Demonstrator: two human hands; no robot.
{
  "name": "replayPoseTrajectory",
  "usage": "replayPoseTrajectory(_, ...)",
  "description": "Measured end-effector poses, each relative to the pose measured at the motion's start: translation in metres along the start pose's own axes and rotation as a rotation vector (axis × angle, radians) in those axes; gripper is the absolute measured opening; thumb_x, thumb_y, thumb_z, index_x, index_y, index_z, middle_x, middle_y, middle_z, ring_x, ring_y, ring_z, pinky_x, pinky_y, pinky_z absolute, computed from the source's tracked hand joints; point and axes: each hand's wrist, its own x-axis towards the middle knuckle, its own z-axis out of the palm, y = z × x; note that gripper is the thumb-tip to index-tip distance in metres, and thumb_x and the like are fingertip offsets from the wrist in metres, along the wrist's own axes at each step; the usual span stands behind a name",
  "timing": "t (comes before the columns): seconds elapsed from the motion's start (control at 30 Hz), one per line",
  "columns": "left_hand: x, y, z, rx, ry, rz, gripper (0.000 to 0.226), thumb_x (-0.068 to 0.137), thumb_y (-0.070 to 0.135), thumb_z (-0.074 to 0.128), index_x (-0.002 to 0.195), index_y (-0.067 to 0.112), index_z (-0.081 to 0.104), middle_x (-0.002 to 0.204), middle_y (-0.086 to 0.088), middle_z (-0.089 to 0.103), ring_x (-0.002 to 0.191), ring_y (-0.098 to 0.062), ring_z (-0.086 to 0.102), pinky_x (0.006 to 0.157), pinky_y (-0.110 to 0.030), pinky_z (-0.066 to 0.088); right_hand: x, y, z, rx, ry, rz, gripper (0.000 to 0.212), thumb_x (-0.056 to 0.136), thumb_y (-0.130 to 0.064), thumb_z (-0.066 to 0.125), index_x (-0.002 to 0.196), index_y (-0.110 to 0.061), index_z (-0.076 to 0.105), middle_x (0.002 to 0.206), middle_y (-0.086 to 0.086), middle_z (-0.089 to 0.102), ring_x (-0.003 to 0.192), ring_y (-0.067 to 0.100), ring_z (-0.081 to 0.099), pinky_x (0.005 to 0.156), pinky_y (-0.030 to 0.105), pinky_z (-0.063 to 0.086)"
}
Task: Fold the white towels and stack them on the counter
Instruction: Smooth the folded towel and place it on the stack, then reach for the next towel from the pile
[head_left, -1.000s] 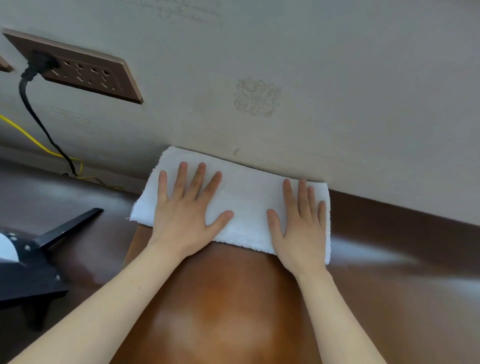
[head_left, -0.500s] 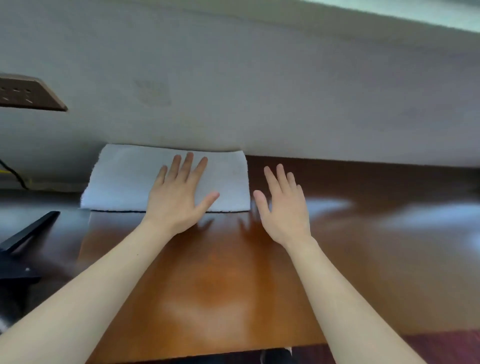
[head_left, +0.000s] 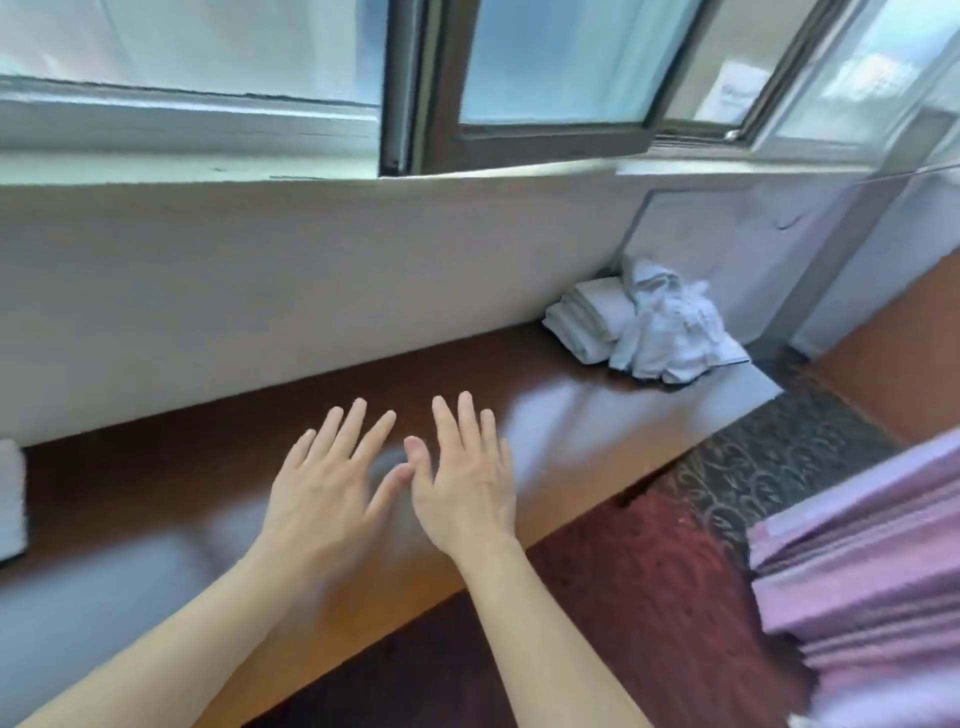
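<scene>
The counter (head_left: 571, 395) is glossy reddish-brown. At its far right the folded towels (head_left: 587, 317) are white, the crumpled towels (head_left: 670, 332) bluish-white. The carpet (head_left: 623, 571) is dark red with a dark, pale-scrolled border. The window frame (head_left: 519, 140) is dark brown, the wall (head_left: 311, 270) off-white.

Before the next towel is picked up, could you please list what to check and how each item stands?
1. Left hand free: ok, open and empty.
2. Right hand free: ok, open and empty.
3. Unfolded towels to take: ok, crumpled towel heap at the far right.
4. Folding space: ok, bare counter under the hands.
5. Folded towel stack tidy: ok, right beside the heap.
6. Number of towels in the heap: cannot tell.
</scene>
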Motion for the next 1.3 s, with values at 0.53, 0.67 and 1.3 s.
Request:
replayPoseTrajectory(0.53, 0.176, 0.283, 0.073, -0.201, 0.017, 0.101, 0.091, 0.081, 0.077, -0.013, 0.158, 0.034, 0.011, 0.167, 0.000, 0.006, 0.154, -0.020, 0.004, 0.122, -0.039, 0.012, 0.065, 0.299, -0.140, -0.125, 0.142, 0.228, 0.072, 0.094, -0.068, 0.009, 0.157, -0.033, 0.010, 0.166, -0.004, 0.005, 0.152, 0.021, 0.005, 0.122, 0.043, 0.013)
replayPoseTrajectory(0.67, 0.251, 0.321, 0.112, -0.280, -0.029, 0.095, 0.090, 0.081, 0.077, -0.012, 0.158, 0.035, 0.006, 0.167, 0.002, 0.000, 0.154, -0.018, -0.002, 0.123, -0.038, 0.007, 0.109, 0.366, -0.146, -0.148, 0.086, 0.280, 0.068, 0.097, -0.064, 0.015, 0.157, -0.032, 0.008, 0.166, -0.005, 0.004, 0.152, 0.021, 0.006, 0.122, 0.040, 0.011)
replayPoseTrajectory(1.3, 0.515, 0.506, 0.211, -0.186, -0.118, 0.315, 0.075, 0.096, 0.060, 0.016, 0.153, 0.014, 0.033, 0.164, -0.012, 0.016, 0.153, -0.025, 0.013, 0.121, -0.046, 0.023, 0.369, 0.602, -0.161, -0.119, -0.048, 0.169, 0.069, 0.097, -0.056, 0.024, 0.156, -0.022, 0.017, 0.163, 0.004, 0.019, 0.146, 0.025, 0.026, 0.117, 0.042, 0.026)
